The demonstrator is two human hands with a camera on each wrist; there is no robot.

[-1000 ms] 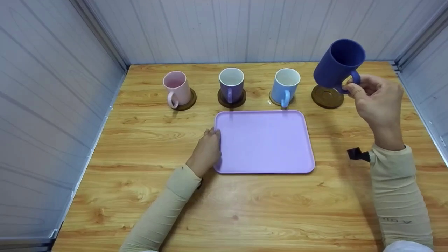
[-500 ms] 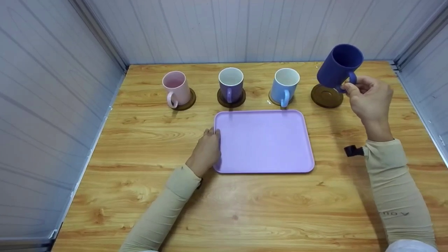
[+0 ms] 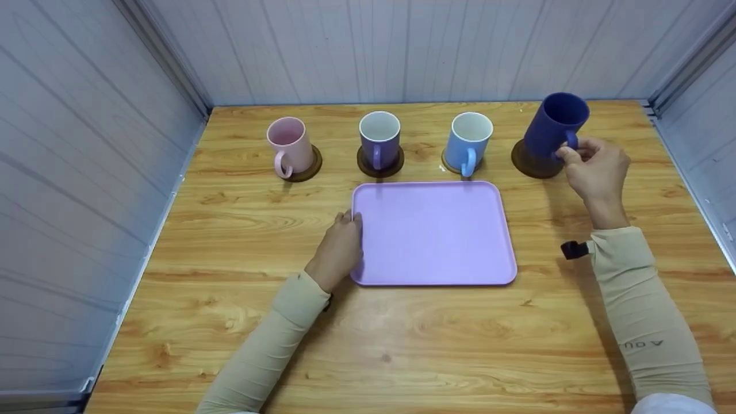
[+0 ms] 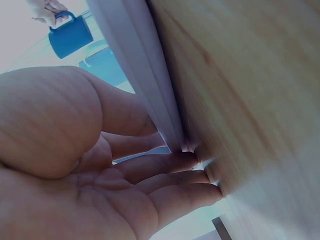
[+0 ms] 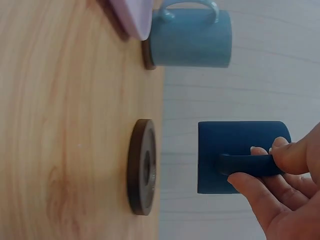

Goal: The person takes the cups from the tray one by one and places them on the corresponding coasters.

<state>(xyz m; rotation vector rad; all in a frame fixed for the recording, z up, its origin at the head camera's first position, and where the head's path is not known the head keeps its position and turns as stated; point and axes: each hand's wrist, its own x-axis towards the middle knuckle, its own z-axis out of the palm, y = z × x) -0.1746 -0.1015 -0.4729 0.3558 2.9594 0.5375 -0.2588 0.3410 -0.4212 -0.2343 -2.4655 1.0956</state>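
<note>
My right hand (image 3: 598, 175) pinches the handle of a dark blue mug (image 3: 552, 129) between thumb and fingers. The mug is slightly tilted in the head view and overlaps a dark round coaster (image 3: 526, 167). In the right wrist view, a gap shows between the mug's base (image 5: 202, 157) and the coaster (image 5: 142, 167). My left hand (image 3: 338, 250) holds the left edge of a lilac rectangular tray (image 3: 434, 233) lying on the table. In the left wrist view, thumb and index finger reach behind the tray's rim (image 4: 142, 75), while other fingertips (image 4: 212, 192) stay on the near side.
Along the back stand a pink mug (image 3: 296, 149), a purple mug with white inside (image 3: 382, 150) and a light blue mug (image 3: 464, 150), each on a coaster with its handle toward me. Panel walls (image 3: 374, 52) border the wooden table (image 3: 402, 356) on three sides.
My right hand has lowered the dark blue mug toward the coaster and shifted slightly left, bringing the mug more upright. My left hand and the tray have stayed put.
</note>
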